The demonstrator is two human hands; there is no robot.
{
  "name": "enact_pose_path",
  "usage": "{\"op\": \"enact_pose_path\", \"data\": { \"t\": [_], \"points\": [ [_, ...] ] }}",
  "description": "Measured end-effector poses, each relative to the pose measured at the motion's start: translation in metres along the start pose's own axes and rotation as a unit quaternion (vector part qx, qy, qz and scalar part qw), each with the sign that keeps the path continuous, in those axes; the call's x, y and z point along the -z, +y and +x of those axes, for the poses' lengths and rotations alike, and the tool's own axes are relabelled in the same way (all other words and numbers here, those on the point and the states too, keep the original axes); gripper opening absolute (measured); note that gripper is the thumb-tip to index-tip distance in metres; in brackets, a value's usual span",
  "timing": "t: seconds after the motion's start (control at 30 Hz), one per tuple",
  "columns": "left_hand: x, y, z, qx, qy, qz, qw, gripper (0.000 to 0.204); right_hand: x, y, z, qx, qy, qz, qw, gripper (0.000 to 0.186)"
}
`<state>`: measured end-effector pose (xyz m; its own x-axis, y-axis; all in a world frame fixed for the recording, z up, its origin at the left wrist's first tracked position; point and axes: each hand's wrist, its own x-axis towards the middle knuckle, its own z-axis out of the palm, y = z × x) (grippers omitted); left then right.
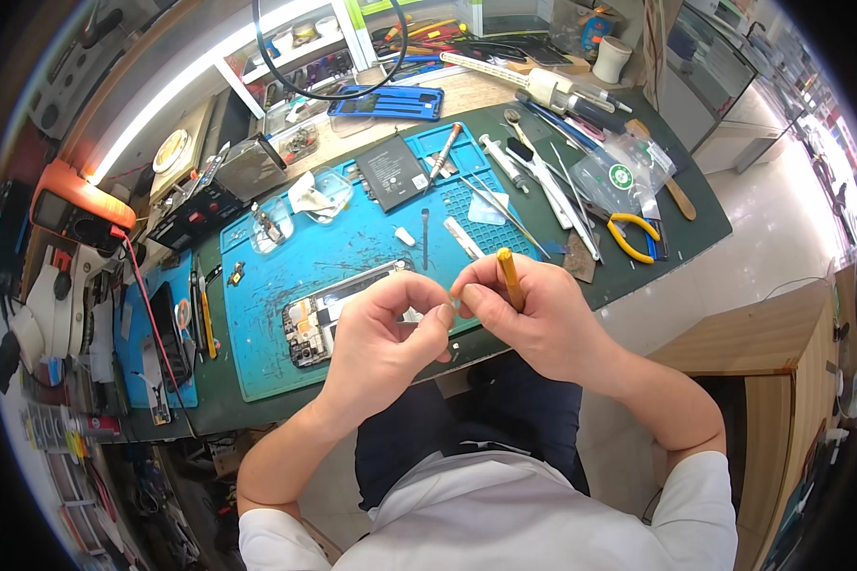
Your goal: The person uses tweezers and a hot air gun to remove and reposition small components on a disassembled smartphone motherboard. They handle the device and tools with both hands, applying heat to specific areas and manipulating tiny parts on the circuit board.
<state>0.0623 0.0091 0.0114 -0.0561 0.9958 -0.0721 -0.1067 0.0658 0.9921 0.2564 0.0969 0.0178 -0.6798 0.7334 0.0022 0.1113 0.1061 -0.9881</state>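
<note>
Over the front of the blue repair mat point(257, 376), my left hand point(386, 343) is closed, thumb and index fingertips pinched on something too small to make out. My right hand point(533, 319) is beside it, fingertips at the same spot, with a yellow-handled tool point(507, 269) upright in its grip. An opened phone point(309, 333) lies on the mat, partly hidden behind my left hand. A black battery point(390, 171), a small white piece point(405, 235) and a thin dark tool point(426, 238) lie beyond my hands.
An orange multimeter point(76, 205) with a red lead stands left, near a metal instrument point(190, 205). Yellow-handled pliers point(643, 238), tweezers point(505, 214) and several tools lie right. A blue phone point(386, 103) lies at the back; a wooden cabinet point(767, 352) stands at the right.
</note>
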Motion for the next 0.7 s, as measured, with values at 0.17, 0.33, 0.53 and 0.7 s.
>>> {"op": "enact_pose_path", "data": {
  "t": [0.17,0.33,0.53,0.7],
  "points": [
    [0.001,0.0,0.003,0.021,0.005,-0.002,1.0,0.008,0.003,0.006,0.0,0.032,0.007,-0.027,0.999,0.02],
    [0.001,-0.001,-0.003,0.037,-0.002,0.015,0.999,0.008,0.004,0.003,-0.002,-0.032,-0.021,-0.034,0.999,0.014],
    [-0.01,-0.007,-0.03,0.044,-0.03,0.033,0.998,0.006,-0.001,0.021,-0.018,0.064,0.051,-0.085,0.993,0.015],
    [-0.007,-0.022,-0.065,0.108,-0.106,0.037,0.988,0.012,0.011,0.009,-0.029,-0.009,0.056,-0.09,0.994,0.009]
  ]
}}
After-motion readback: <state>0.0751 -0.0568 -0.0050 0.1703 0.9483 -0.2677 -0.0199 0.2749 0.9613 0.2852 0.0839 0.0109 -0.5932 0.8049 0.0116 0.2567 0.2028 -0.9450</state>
